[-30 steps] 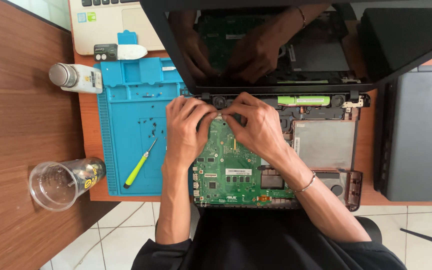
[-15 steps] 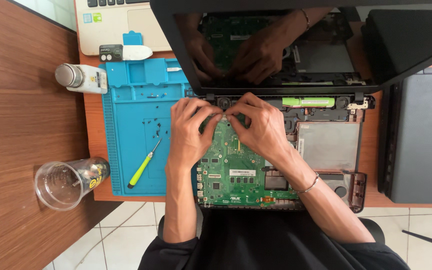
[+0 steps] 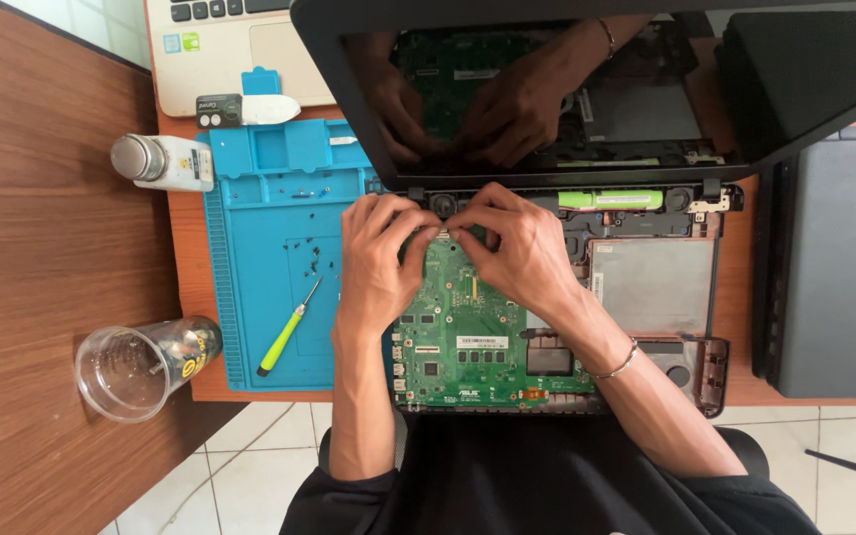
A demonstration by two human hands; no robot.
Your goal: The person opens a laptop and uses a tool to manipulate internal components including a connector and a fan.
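An opened laptop base (image 3: 705,367) lies before me with its green motherboard (image 3: 468,342) exposed and its dark screen (image 3: 587,89) raised behind. My left hand (image 3: 376,260) and my right hand (image 3: 515,246) meet at the top edge of the board near the hinge. Their fingertips pinch together at a small part there, which is too small to make out. A green cylindrical battery cell (image 3: 608,200) sits just right of my right hand. The screen mirrors both hands.
A blue repair mat (image 3: 269,248) holds tiny screws and a yellow-green screwdriver (image 3: 287,329). A clear plastic cup (image 3: 141,365) and a small white bottle (image 3: 162,162) lie on their sides at left. Another laptop (image 3: 220,50) sits behind; a dark panel (image 3: 834,287) lies right.
Both hands stay at the board's top edge. Their fingertips have drawn closer together there, and the view has shifted slightly.
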